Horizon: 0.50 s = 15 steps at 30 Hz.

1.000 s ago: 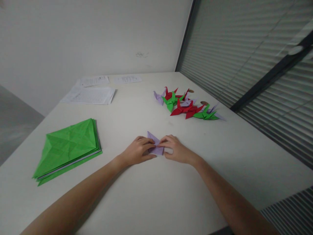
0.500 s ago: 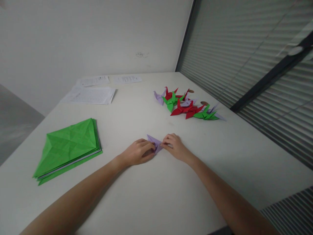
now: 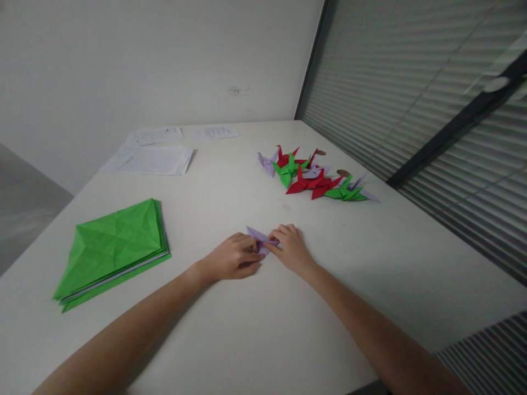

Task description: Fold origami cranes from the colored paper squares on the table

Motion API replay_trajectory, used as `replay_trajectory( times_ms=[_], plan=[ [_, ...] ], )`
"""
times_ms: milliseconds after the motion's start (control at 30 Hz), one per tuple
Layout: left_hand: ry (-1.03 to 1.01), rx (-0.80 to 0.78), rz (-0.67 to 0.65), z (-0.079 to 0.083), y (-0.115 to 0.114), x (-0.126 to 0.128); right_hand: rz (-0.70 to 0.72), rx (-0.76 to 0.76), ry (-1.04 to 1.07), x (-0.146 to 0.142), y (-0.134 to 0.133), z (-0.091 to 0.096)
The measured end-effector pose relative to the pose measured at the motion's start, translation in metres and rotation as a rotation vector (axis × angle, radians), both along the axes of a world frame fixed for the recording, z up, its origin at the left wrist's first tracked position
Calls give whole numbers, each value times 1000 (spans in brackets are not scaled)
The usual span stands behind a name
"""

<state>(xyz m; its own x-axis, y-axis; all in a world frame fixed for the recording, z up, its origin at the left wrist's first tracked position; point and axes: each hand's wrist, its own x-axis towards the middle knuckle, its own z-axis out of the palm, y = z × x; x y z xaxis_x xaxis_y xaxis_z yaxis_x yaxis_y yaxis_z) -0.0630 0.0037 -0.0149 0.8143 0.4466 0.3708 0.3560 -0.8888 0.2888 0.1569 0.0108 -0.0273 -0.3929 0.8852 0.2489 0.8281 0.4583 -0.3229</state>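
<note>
A small folded piece of light purple origami paper (image 3: 256, 233) lies on the white table between my hands, one pointed end facing up and to the left. My left hand (image 3: 234, 256) grips its left side, thumb below and fingers curled over it. From the right, my right hand (image 3: 290, 247) pinches the paper near its middle and right point. The fingers cover part of the folds.
Several red, green and purple paper cranes (image 3: 313, 178) are grouped at the back right, near the window blinds (image 3: 395, 82). To the left lies a stack of creased green sheets (image 3: 117, 236). Printed papers (image 3: 154, 161) rest at the far left of the table (image 3: 222, 340).
My right hand has shifted slightly left, its fingertips now farther over the purple paper. My left hand stays at the paper's left side, its fingers slightly shifted.
</note>
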Motion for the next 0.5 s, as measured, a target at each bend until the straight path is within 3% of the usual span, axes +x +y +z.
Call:
replay_trajectory(
  times_ms=[167, 500],
  plan=[
    [-10, -37, 1, -1, 1, 0, -109, -26, 15, 2, 2, -2],
    [10, 11, -8, 1, 0, 0, -92, -51, 29, 3, 0, -1]
  ],
)
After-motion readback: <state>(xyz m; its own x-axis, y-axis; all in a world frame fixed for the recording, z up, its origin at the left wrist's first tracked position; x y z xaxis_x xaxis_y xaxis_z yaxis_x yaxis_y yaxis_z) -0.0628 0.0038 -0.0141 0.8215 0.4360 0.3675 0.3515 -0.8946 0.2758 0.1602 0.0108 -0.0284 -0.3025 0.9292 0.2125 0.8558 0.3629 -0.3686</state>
